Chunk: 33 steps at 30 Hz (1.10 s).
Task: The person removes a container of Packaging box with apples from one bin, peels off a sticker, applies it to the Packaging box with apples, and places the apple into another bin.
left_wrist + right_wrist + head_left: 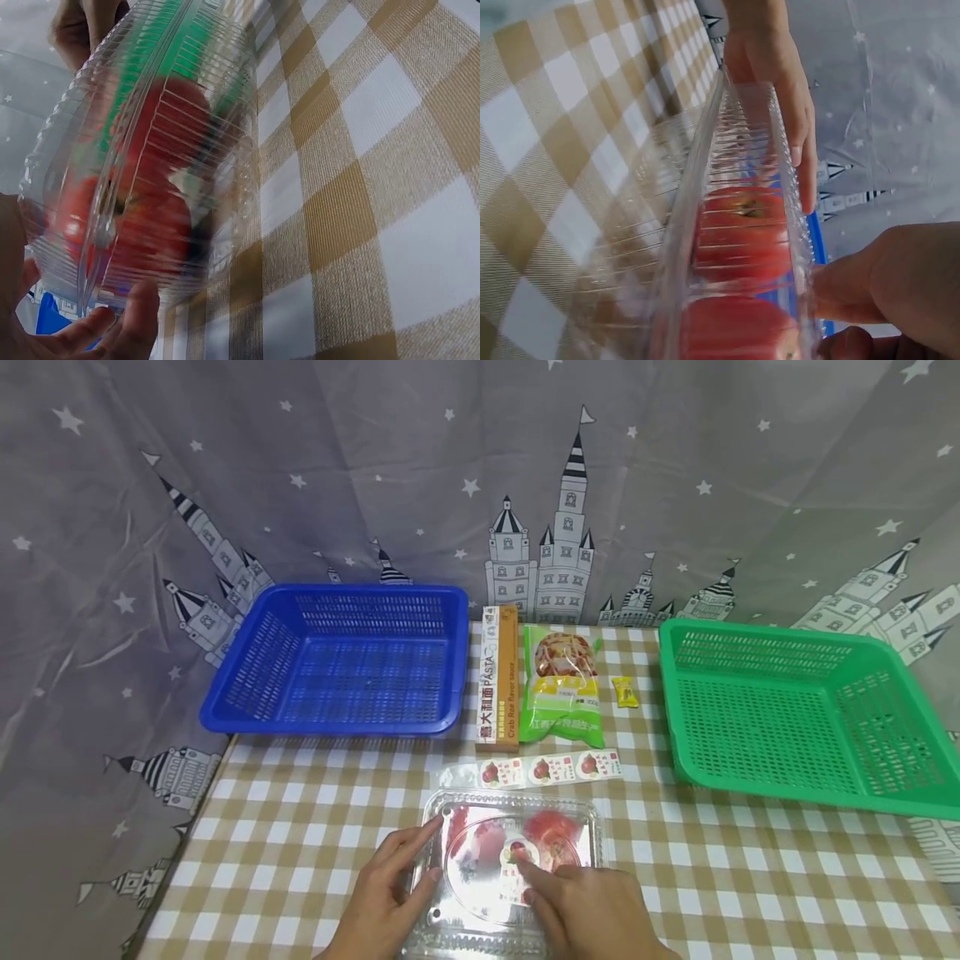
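Left hand: the left hand (382,893) lay palm down against the left edge of the clear ribbed plastic clamshell box of red tomatoes (510,868), fingers (408,847) straight and resting on its lid and side; its grip was relaxed and closed round nothing.
Right hand: the right hand (592,914) rested on the lid from the near right, fingers stretched out and pressing by the round sticker (517,853); its grip was likewise flat and open, holding nothing.
Box position: the clamshell sat on the beige-and-white checked worktop (300,827), at the near edge, between the two hands.
Wrist views: the left hand (780,90) showed along the box's far rim; tomatoes (742,232) showed through the ridged wall.
Writing: the tall orange-and-white carton (499,681) read "PASTA" and "Crab Roe flavor sauce", with Chinese characters; the green snack bag (562,689) and the strip of tomato-picture labels (528,770) carried print too small to read.
Baskets: a blue perforated plastic basket (345,660) stood at the back left, a green perforated plastic basket (795,718) at the right.
Small item: a yellow sachet (625,692) lay beside the green bag.
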Each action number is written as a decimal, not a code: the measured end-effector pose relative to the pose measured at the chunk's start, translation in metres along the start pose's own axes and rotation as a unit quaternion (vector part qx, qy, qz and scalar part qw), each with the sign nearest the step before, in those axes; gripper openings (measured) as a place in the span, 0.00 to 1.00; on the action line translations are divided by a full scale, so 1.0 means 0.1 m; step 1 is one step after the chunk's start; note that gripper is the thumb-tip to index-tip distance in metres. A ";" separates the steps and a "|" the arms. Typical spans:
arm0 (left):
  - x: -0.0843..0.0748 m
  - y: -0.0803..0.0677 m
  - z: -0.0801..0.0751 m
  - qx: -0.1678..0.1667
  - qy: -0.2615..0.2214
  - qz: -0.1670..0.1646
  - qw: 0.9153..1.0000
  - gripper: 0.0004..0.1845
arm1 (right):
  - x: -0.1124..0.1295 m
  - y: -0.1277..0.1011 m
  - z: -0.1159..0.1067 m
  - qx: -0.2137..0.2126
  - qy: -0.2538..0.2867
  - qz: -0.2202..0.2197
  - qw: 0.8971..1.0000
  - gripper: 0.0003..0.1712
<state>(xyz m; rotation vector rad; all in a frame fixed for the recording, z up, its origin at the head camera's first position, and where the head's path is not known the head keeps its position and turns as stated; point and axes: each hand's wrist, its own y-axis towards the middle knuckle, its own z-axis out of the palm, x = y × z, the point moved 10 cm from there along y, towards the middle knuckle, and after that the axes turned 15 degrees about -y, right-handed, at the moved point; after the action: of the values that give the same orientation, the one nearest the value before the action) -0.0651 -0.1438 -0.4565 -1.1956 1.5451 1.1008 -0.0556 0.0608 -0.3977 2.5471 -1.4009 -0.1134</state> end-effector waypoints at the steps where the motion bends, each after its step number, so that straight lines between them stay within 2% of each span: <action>1: 0.00 0.00 0.00 0.002 0.003 -0.004 1.000 0.31 | -0.03 -0.01 -0.02 -0.011 -0.005 0.009 1.000 0.18; 3: 0.01 -0.01 0.00 0.011 0.010 -0.009 1.000 0.30 | -0.08 -0.04 -0.06 -0.034 -0.005 0.016 0.999 0.17; 5: 0.00 -0.01 0.00 0.024 0.022 -0.006 0.999 0.30 | -0.16 -0.07 -0.08 -0.045 0.018 0.029 0.998 0.16; 8: 0.00 -0.03 0.01 0.046 0.040 0.000 0.998 0.32 | -0.33 -0.08 -0.08 -0.067 0.103 0.055 0.991 0.14; 11: 0.02 -0.04 0.02 0.069 0.040 -0.017 0.997 0.36 | -0.65 -0.13 -0.05 -0.098 0.194 0.125 0.968 0.11; 13: 0.04 -0.05 0.03 0.079 0.031 -0.034 0.996 0.38 | -0.90 -0.18 0.03 -0.101 0.250 0.190 0.944 0.09; 14: 0.05 -0.05 0.04 0.083 0.023 -0.040 0.996 0.38 | -1.03 -0.22 0.09 -0.094 0.273 0.227 0.930 0.08; 16: 0.06 -0.05 0.05 0.085 0.014 -0.041 0.995 0.38 | -1.32 -0.34 0.22 -0.070 0.319 0.316 0.891 0.05; 17: 0.05 -0.05 0.05 0.085 0.010 -0.038 0.996 0.38 | -1.45 -0.41 0.29 -0.058 0.342 0.358 0.867 0.06; 19: 0.04 -0.05 0.06 0.085 0.000 -0.026 0.996 0.38 | -1.70 -0.57 0.41 -0.044 0.392 0.433 0.810 0.11; 21: 0.02 -0.05 0.06 0.091 -0.015 -0.015 0.996 0.37 | -1.91 -0.72 0.50 -0.049 0.453 0.480 0.750 0.14; 24: 0.03 -0.06 0.08 0.109 -0.052 -0.026 0.992 0.37 | -2.10 -0.87 0.56 -0.072 0.537 0.489 0.683 0.14; 26: 0.05 -0.07 0.08 0.124 -0.087 -0.049 0.987 0.36 | -2.18 -0.93 0.57 -0.094 0.585 0.476 0.650 0.13; 30: 0.11 -0.08 0.10 0.142 -0.161 -0.115 0.970 0.37 | -2.30 -1.00 0.53 -0.145 0.658 0.439 0.594 0.13; 33: 0.13 -0.09 0.10 0.140 -0.186 -0.152 0.960 0.38 | -2.36 -1.00 0.50 -0.167 0.699 0.404 0.566 0.13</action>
<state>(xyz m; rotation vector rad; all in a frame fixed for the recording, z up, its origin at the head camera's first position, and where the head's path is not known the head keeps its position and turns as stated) -0.0573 -0.1383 -0.4727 -0.9309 1.1372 0.8135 -0.1098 0.3027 -0.4805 0.7212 -1.2598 1.3021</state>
